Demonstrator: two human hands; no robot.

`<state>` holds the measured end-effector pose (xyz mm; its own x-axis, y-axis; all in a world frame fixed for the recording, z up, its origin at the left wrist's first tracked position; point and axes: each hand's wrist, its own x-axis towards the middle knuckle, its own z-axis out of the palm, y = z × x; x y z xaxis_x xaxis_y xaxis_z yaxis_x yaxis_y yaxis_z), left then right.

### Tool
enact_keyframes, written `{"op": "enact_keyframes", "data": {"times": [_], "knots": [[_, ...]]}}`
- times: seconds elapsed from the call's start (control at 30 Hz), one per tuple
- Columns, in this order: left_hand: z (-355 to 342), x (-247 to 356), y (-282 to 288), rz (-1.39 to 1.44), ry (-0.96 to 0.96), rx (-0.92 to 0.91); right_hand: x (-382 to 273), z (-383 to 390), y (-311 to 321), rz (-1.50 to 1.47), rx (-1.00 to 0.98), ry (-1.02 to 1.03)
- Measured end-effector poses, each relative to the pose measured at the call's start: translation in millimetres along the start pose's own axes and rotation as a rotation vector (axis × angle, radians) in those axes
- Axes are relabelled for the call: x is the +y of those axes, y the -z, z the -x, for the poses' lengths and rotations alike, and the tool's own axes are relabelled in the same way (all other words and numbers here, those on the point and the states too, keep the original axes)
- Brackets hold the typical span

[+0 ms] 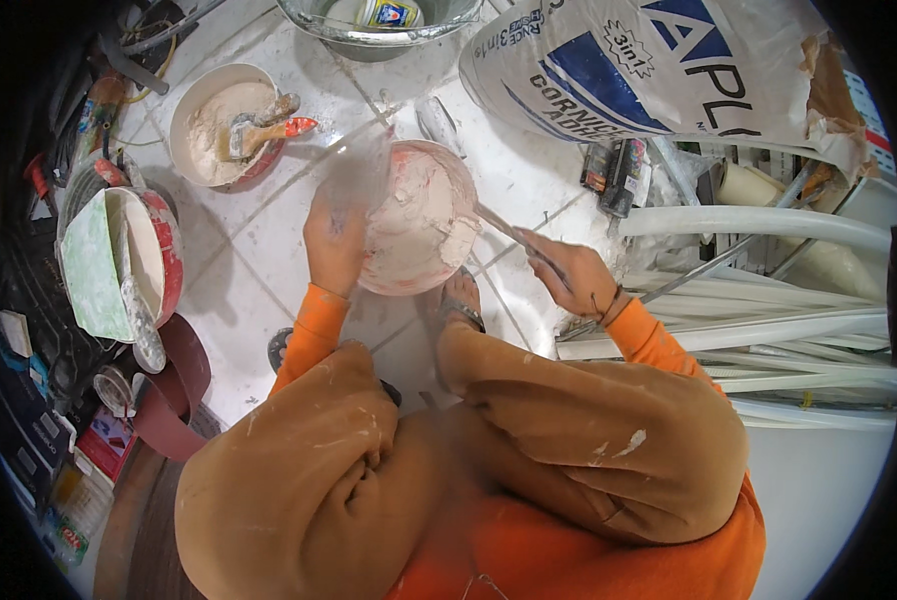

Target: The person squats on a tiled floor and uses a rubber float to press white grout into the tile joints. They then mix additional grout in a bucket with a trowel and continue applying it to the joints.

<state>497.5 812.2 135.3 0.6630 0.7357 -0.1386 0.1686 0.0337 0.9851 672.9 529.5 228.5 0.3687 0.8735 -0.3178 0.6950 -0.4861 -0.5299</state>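
A round pinkish bowl point(371, 275) stands on the tiles before me, holding pale pink, paste-like filler point(424, 205). My right hand point(569, 275) is closed round a slim metal spatula point(504, 228), whose far end reaches the filler at the bowl's right side. At the bowl's left rim is my left hand point(334, 240), its fingers curled and partly smeared. Over them lies a blurred, whitish, see-through shape point(357, 165); I cannot tell what it is. Beyond, to the left, another bowl point(181, 140) contains pale powder and a paintbrush point(259, 137) with an orange-red handle end.
A large white-and-blue sack point(589, 75) stands far right. A grey basin point(369, 45) holds a small tub at the back. Long white strips point(769, 330) lie along the right. At left are a red-and-white bucket point(169, 235) with a smeared tool and a brown abrasive strip point(184, 370).
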Motion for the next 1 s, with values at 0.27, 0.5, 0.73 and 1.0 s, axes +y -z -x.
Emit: {"op": "enact_keyframes", "data": {"times": [0.27, 0.5, 0.73, 1.0], "knots": [[12, 15, -16, -0.048, -0.165, 0.045, -4, -31, 2, -0.360, -0.351, -0.405], [17, 10, -25, -0.076, -0.118, 0.204, -35, -31, -48, -1.220, -0.487, -0.783], [28, 15, -16, -0.029, -0.085, -0.017, -31, -50, -30, -0.330, -0.067, -0.156], [36, 7, -23, 0.081, -0.030, 0.013, -73, -41, -20, 0.134, -0.435, -0.196]]}}
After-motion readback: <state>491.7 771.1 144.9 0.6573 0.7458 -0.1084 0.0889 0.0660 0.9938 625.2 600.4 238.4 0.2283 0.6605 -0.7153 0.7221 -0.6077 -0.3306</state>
